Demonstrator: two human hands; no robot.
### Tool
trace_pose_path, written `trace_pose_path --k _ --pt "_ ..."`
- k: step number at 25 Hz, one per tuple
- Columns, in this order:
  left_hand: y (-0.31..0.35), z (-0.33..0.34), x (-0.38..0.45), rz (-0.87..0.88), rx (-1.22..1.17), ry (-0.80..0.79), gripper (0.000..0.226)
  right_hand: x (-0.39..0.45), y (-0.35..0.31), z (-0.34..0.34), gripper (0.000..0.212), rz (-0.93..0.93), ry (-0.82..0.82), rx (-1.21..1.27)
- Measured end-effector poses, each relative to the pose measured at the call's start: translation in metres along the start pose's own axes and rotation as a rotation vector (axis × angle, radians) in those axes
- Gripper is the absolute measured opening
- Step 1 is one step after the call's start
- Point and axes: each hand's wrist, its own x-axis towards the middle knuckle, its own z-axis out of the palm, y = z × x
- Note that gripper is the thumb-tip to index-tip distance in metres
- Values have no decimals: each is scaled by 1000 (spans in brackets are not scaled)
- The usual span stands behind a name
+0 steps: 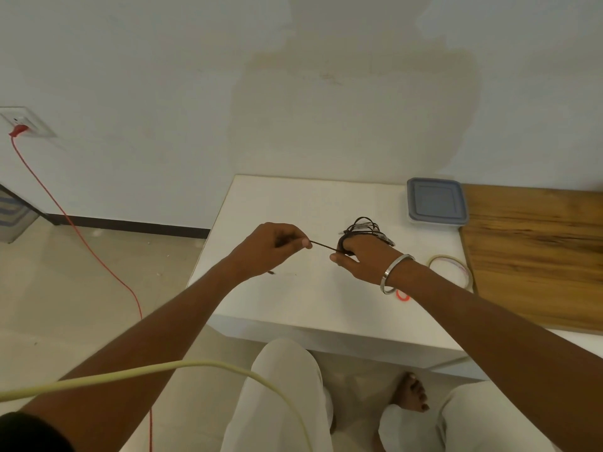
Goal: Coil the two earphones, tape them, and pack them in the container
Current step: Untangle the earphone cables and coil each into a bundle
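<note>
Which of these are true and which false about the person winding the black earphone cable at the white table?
1. The left hand pinches a stretch of the black earphone cable. True.
2. The container stands open with its lid off. False: the grey lid sits on it.
3. The right hand holds the coiled part of the cable. True.
4. The roll of tape lies on the wooden board. False: it lies on the white table, beside the board.
5. A metal bangle sits on the left wrist. False: it is on the right wrist.
</note>
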Motion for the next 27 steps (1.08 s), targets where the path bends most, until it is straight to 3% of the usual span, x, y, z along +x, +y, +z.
trace_pose_path --k 7,10,14,19,24,27 --pt "6 -5 4 -33 -2 66 15 -5 -19 -3 41 15 -245 279" --pt "5 -7 3 -31 -13 82 15 -11 -38 -9 42 28 -365 626" --pt "-2 0 3 42 16 55 19 -10 -64 -16 44 45 -480 1310" --pt "1 16 4 -142 -566 -12 42 2 -78 -28 40 7 -289 1742" --pt "-7 32 0 -68 -163 -49 29 9 -76 -42 42 82 -29 1931" --pt "-3 44 -5 -27 -145 -120 27 13 -75 -46 44 116 113 1920"
